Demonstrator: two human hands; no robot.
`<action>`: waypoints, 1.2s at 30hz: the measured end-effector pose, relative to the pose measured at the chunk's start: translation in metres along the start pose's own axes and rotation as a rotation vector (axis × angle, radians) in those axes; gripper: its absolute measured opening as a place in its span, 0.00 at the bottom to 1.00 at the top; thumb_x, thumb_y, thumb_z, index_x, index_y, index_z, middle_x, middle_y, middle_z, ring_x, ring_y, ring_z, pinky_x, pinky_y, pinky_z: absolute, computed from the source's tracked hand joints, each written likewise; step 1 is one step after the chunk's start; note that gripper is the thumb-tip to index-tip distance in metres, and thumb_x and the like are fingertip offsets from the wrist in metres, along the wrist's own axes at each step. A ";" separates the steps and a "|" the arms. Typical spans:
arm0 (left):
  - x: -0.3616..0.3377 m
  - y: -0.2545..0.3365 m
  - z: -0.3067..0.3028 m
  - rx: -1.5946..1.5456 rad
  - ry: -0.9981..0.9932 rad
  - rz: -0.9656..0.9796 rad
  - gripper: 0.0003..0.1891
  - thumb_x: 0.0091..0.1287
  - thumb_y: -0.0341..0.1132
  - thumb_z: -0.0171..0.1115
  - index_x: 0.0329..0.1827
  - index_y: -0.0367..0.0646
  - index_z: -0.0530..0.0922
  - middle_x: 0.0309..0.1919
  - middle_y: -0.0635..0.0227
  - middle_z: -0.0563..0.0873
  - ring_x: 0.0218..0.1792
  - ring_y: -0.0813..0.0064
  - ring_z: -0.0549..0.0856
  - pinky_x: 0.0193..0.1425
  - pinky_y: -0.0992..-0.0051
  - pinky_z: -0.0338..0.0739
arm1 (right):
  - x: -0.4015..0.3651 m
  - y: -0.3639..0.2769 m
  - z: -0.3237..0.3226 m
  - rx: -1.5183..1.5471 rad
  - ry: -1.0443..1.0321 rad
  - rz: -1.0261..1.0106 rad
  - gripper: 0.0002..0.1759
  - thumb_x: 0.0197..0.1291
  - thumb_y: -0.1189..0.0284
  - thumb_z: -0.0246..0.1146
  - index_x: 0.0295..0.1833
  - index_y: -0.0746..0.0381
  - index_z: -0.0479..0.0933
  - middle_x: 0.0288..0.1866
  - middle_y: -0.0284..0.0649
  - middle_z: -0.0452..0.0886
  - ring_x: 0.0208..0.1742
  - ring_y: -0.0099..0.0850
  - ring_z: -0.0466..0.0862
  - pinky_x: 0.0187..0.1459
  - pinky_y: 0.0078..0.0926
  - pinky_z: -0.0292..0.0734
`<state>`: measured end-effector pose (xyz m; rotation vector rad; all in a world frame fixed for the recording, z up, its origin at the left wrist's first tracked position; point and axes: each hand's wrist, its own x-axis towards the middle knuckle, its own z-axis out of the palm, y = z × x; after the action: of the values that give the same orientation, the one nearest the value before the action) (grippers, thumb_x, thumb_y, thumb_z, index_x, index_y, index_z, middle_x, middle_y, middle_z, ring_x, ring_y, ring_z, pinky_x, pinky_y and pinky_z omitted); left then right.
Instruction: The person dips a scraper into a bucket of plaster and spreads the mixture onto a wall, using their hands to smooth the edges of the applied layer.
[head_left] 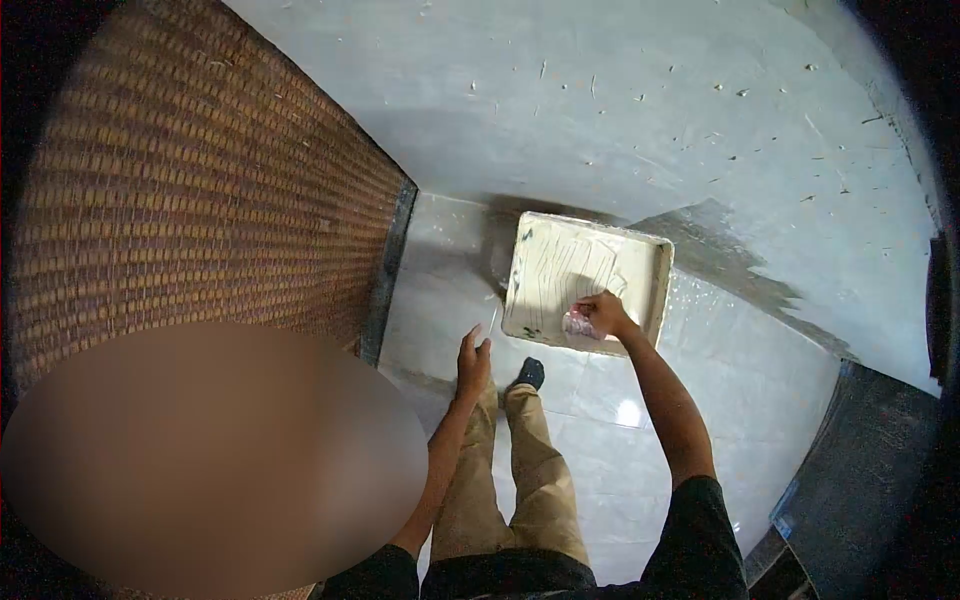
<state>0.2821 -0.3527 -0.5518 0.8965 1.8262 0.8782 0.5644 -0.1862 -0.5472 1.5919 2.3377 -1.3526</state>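
A shallow rectangular tray (664, 290) with a pale rim sits on the floor in front of my feet. Cream-coloured paint (560, 270) with streaks across it covers much of its inside, along with a few dark green spots. My right hand (603, 313) reaches over the tray's near right part, its fingers closed on a small pinkish, partly see-through thing (578, 324) whose kind I cannot make out. Beside my left knee, my left hand (473, 362) has its fingers stretched out and holds nothing.
A woven brown wall panel (220, 170) rises on the left. The grey wall (560, 110) behind the tray bears scattered marks and a darker rough patch (715, 245) low down. Shiny tiles (740, 400) make up the floor; a dark panel (880, 460) stands at right.
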 end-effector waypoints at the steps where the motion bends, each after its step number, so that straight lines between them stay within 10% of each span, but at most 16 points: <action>1: -0.002 -0.001 -0.001 0.001 0.002 0.007 0.21 0.72 0.36 0.54 0.65 0.36 0.71 0.62 0.50 0.76 0.65 0.52 0.74 0.70 0.61 0.65 | 0.000 -0.001 -0.008 0.022 -0.083 0.097 0.12 0.55 0.71 0.67 0.46 0.57 0.87 0.40 0.44 0.88 0.40 0.34 0.88 0.46 0.30 0.80; 16: 0.008 0.140 -0.036 -0.194 0.006 0.233 0.19 0.75 0.37 0.52 0.63 0.35 0.73 0.60 0.53 0.79 0.63 0.59 0.77 0.69 0.68 0.67 | -0.082 -0.065 -0.099 1.135 -0.088 0.483 0.21 0.68 0.71 0.54 0.62 0.72 0.75 0.57 0.42 0.82 0.54 0.31 0.82 0.59 0.29 0.75; 18: 0.005 0.191 -0.051 -0.182 0.008 0.257 0.19 0.76 0.38 0.52 0.64 0.36 0.73 0.61 0.55 0.79 0.64 0.60 0.76 0.69 0.68 0.67 | -0.105 -0.134 -0.139 1.086 -0.015 0.477 0.20 0.69 0.66 0.56 0.64 0.56 0.76 0.56 0.28 0.81 0.57 0.25 0.76 0.56 0.29 0.73; 27: 0.043 0.352 -0.125 -0.300 0.126 0.608 0.19 0.75 0.35 0.51 0.65 0.36 0.73 0.63 0.56 0.78 0.66 0.63 0.74 0.71 0.68 0.65 | -0.100 -0.256 -0.238 1.555 0.130 -0.087 0.17 0.67 0.67 0.62 0.58 0.60 0.77 0.44 0.28 0.83 0.40 0.22 0.81 0.40 0.26 0.78; 36: 0.068 0.506 -0.267 -0.420 0.231 0.971 0.20 0.75 0.31 0.49 0.69 0.38 0.69 0.66 0.59 0.74 0.69 0.64 0.70 0.74 0.68 0.61 | -0.085 -0.447 -0.319 1.549 0.100 -0.529 0.21 0.67 0.72 0.61 0.64 0.62 0.70 0.54 0.34 0.81 0.50 0.25 0.82 0.50 0.24 0.79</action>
<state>0.1244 -0.1019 -0.0572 1.4536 1.2314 1.9394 0.4036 -0.0940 -0.0231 0.9099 1.5671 -3.7341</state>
